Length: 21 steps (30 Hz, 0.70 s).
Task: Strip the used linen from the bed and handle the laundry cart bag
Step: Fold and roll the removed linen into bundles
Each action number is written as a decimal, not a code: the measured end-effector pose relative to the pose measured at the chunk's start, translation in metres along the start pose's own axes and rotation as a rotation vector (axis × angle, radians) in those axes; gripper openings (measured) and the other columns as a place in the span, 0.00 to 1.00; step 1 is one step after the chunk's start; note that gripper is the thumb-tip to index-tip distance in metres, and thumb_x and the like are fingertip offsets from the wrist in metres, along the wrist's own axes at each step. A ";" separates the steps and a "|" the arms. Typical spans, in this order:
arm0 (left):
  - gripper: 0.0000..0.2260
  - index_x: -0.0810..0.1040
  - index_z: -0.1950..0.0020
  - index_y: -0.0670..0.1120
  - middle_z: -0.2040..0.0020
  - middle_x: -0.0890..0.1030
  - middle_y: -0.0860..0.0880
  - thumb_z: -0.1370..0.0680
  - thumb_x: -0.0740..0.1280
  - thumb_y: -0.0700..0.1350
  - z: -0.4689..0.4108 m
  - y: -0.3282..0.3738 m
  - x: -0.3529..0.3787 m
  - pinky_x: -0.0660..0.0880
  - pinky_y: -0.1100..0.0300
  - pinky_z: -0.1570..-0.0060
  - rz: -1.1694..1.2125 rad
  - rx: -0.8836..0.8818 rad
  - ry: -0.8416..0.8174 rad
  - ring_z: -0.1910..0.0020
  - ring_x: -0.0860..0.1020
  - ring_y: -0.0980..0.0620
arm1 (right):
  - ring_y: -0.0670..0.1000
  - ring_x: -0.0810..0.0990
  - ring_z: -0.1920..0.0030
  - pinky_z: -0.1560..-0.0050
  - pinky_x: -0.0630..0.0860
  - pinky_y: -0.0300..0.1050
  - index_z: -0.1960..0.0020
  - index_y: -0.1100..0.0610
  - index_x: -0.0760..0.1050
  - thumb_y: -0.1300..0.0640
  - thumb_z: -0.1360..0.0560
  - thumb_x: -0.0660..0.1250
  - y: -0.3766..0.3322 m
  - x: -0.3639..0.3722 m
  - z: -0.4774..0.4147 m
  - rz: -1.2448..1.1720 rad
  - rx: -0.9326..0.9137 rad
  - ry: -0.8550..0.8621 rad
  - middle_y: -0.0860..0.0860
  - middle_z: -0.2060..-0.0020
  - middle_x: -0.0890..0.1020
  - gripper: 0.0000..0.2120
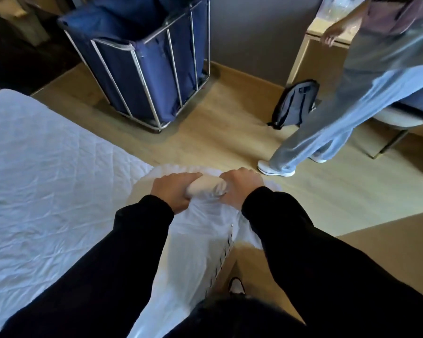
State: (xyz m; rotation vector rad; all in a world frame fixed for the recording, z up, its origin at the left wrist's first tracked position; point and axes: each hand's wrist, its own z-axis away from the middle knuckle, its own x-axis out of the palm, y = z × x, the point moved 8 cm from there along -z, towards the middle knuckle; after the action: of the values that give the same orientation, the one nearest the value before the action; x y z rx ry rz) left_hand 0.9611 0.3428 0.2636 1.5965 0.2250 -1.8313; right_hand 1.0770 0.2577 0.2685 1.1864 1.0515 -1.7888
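A bundle of white linen (200,220) hangs over the bed's corner in front of me. My left hand (171,191) and my right hand (239,189) both grip a twisted roll of that linen between them, knuckles up. The bed (42,172) at the left shows a white quilted mattress cover with creases. A laundry cart (144,67) with a blue fabric bag in a metal frame stands on the floor beyond the bed, its top open and blue cloth bunched inside.
Another person (347,106) in light trousers and white shoes stands at the right, one hand by a cabinet. A dark backpack (293,103) leans against that cabinet. Wooden floor (217,142) lies between the bed, the cart and the person. My shoe shows near the bed's edge.
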 end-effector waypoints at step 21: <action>0.23 0.72 0.40 0.64 0.49 0.80 0.56 0.30 0.63 0.41 -0.250 -0.011 -0.075 0.76 0.54 0.55 0.075 -0.247 0.107 0.51 0.77 0.45 | 0.59 0.79 0.50 0.58 0.68 0.44 0.46 0.48 0.77 0.48 0.30 0.68 0.109 -0.114 -0.247 0.054 -0.154 -0.047 0.54 0.51 0.79 0.13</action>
State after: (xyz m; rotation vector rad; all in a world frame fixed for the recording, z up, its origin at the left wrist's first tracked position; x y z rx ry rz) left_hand 1.1572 0.5154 0.2719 1.5089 0.4170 -1.5956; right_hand 1.2934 0.4537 0.2916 1.0648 1.0983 -1.6548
